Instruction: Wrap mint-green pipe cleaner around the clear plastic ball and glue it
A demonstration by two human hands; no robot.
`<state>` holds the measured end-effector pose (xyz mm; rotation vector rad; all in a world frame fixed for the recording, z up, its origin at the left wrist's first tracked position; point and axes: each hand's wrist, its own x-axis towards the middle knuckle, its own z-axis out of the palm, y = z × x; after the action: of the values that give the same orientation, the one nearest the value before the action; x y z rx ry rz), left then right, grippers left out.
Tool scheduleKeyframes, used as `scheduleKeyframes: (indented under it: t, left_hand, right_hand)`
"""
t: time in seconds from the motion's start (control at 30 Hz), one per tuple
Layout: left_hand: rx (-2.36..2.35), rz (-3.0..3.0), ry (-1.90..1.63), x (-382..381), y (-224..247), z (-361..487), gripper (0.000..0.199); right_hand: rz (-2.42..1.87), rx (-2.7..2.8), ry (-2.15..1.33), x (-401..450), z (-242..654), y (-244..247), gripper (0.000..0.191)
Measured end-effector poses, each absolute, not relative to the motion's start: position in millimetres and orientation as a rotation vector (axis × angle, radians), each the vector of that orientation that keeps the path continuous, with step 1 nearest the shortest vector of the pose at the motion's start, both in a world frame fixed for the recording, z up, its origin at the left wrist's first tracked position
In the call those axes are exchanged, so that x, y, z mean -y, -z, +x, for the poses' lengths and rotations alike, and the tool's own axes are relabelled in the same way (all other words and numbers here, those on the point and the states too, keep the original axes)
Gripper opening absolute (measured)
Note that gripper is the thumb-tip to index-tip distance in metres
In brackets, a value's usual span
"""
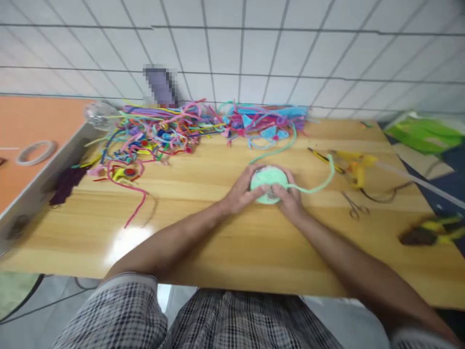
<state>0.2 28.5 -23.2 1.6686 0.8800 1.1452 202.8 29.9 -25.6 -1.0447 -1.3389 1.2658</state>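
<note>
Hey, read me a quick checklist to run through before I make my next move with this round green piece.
1. Left hand gripping the mint-green disc: ok, at its left side, thumb on its face.
2. Right hand gripping it too: ok, at the right side.
3. Mint-green strand gathered in: not ok, a length trails off to the right of the disc.
4. Scissors apart from the hands: ok, they lie to the right; whether the blades are shut, cannot tell.
5. Yellow glue gun within sight: ok, it lies beyond the scissors.
6. Glue gun hot: cannot tell.
</note>
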Motion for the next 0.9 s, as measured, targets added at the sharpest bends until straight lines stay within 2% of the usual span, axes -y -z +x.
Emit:
scheduleKeyframes:
  t: [0.23, 0.37, 0.53, 0.7, 0.8, 0.9]
  left_hand:
    - [-0.887, 1.682, -1.159, -45.1, 29.1, -2.1, 0.087]
    - [-0.917, 1.652, -1.177, -53.5, 34.5, -0.1, 0.096]
    - [-0.874, 1.632, -1.239, -59.9, 39.6, 2.1, 0.091]
    - [-0.902, 1.689, -1.275, -64.7, 46.8, 1.5, 0.084]
    - [-0.928, 1.683, -1.34, -66.5, 50.3, 2.4, 0.082]
    - [-0.941, 1.699, -1.364, -66.9, 51.7, 4.2, 0.081]
  right_hand:
    - [-0.985, 1.347, -1.244, -38.6, 194.5, 16.2, 0.067]
    - [-0.988, 1.351, -1.219, -44.7, 194.5, 20.3, 0.07]
    - [-1.002, 1.372, -1.271, -51.5, 196.6, 18.8, 0.078]
    - [-1.16, 1.442, -1.14, -37.8, 208.4, 15.1, 0.078]
    - [-1.241, 1.595, -0.941, -15.6, 223.7, 8.9, 0.054]
    - [-1.188, 1.798, -0.415, 0.0, 235.3, -1.8, 0.02]
